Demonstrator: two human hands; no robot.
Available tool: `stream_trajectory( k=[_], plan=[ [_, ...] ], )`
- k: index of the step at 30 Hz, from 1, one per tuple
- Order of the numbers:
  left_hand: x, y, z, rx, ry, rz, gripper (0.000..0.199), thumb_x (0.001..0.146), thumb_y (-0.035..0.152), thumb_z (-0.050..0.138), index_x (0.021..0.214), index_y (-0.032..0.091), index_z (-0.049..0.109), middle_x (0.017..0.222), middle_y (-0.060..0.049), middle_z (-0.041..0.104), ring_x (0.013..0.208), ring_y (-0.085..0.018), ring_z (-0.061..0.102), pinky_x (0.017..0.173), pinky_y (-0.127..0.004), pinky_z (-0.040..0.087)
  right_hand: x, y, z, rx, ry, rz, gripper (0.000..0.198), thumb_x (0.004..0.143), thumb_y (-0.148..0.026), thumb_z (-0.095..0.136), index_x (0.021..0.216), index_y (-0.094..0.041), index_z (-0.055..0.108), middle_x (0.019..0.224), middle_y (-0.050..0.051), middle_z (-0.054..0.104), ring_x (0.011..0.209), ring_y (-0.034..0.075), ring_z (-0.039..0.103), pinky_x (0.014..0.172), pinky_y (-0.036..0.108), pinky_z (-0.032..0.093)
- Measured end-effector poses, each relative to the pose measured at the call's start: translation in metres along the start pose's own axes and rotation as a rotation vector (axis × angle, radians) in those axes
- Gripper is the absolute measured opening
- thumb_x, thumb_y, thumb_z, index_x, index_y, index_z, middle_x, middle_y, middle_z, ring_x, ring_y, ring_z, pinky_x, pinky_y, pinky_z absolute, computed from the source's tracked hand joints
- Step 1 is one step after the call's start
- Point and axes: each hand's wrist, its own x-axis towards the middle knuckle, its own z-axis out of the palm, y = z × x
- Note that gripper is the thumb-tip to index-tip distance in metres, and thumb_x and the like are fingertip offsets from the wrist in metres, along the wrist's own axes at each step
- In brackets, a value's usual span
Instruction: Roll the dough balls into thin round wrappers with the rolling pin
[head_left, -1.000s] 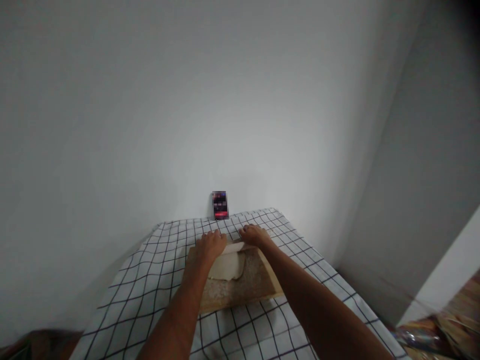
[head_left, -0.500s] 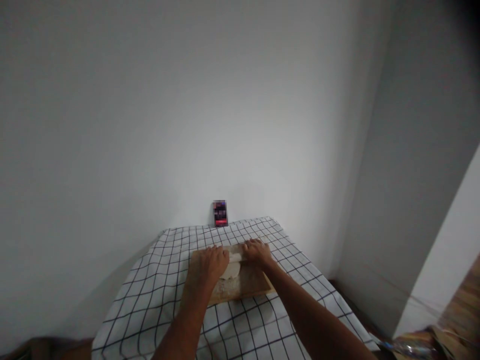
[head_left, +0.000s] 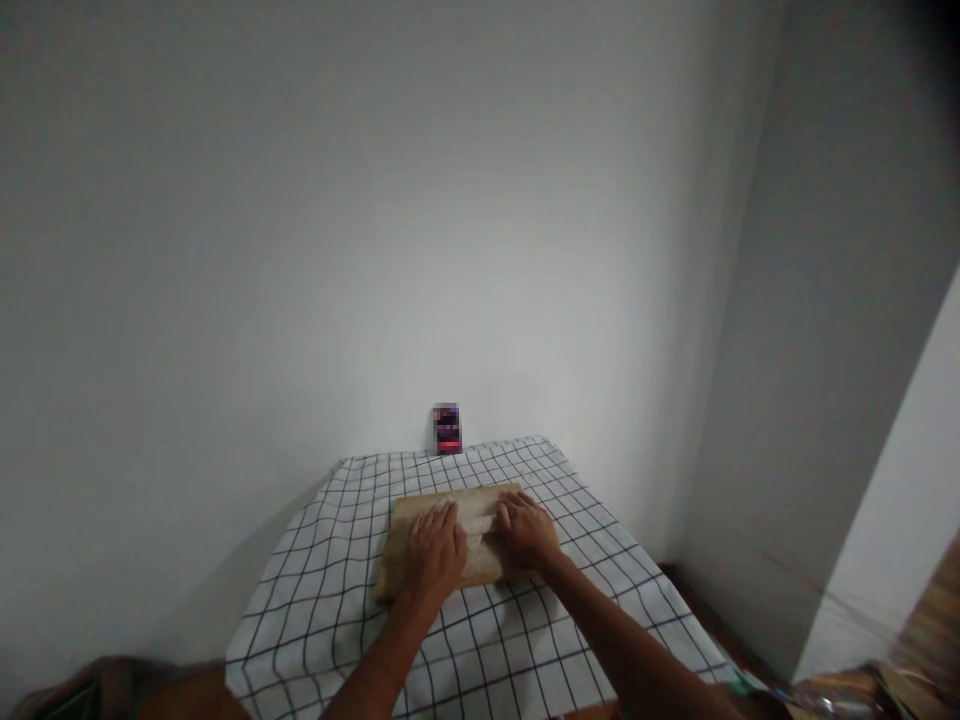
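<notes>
A pale rolling pin lies crosswise over a floured wooden board, mostly hidden under my hands. My left hand covers its left end, fingers pointing forward over it. My right hand is closed over the right end, with the fingers curled. Between the hands, pale flattened dough shows on the board just beyond the pin. Its edges are hard to make out against the flour.
The board rests on a table with a white, black-checked cloth. A phone-like device with a blurred screen leans on the wall behind. Cluttered items, including clear plastic, sit low at the right.
Both hands have drawn the rolling pin back toward me, from the board's far part to its nearer part. The dough, seen in front of the pin before, now shows beyond it.
</notes>
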Motion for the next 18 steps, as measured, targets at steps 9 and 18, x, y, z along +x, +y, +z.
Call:
stream_trajectory(
  k=[9, 18],
  plan=[
    [-0.005, 0.018, -0.040, -0.007, -0.195, -0.048, 0.037, 0.112, 0.032, 0.054, 0.139, 0.025, 0.077, 0.150, -0.011, 0.078, 0.136, -0.033, 0.072, 0.119, -0.056, 0.054, -0.011, 0.006, 0.015, 0.032, 0.070, -0.062, 0.035, 0.113, -0.039, 0.050, 0.125, -0.022, 0.078, 0.145, 0.015, 0.076, 0.146, 0.030, 0.062, 0.127, 0.047, 0.045],
    [0.012, -0.003, -0.068, -0.037, -0.380, 0.002, 0.035, 0.110, 0.030, 0.056, 0.140, 0.024, 0.073, 0.145, -0.010, 0.079, 0.137, -0.032, 0.070, 0.120, -0.055, 0.051, -0.007, -0.004, 0.002, 0.082, -0.063, 0.034, 0.043, 0.119, -0.038, 0.038, 0.141, -0.027, 0.074, 0.165, 0.011, 0.064, 0.154, 0.028, 0.057, 0.133, 0.054, 0.037]
  ],
)
